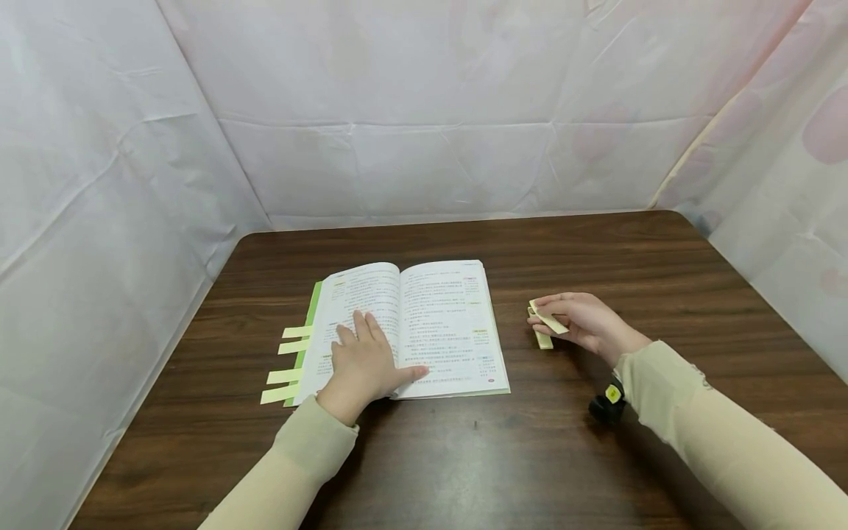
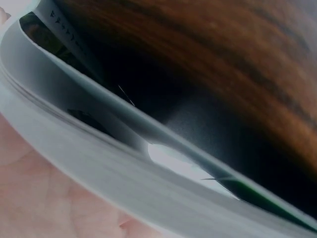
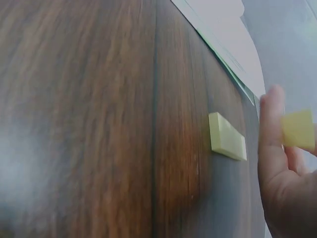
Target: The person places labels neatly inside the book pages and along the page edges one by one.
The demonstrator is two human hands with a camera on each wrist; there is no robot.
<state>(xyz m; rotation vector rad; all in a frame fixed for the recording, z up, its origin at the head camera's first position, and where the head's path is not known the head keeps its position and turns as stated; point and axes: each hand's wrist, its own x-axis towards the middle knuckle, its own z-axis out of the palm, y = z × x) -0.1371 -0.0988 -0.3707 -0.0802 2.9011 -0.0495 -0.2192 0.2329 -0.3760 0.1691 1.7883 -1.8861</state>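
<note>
Yellow sticky note [image 1: 551, 322], right of center in head view, pinched in right hand [image 1: 589, 320] grip, over sticky-note pad [image 3: 227, 139] on tabletop [image 1: 464, 464]. Left hand [image 1: 364, 366] grip released, fingers spread on tabbed book [image 1: 440, 316], center left.

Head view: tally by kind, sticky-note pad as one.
Open book: 1
Sticky notes along its left edge: 4
Loose sticky note in the right hand: 1
Sticky-note pad: 1
Total: 7, hands not counted
</note>
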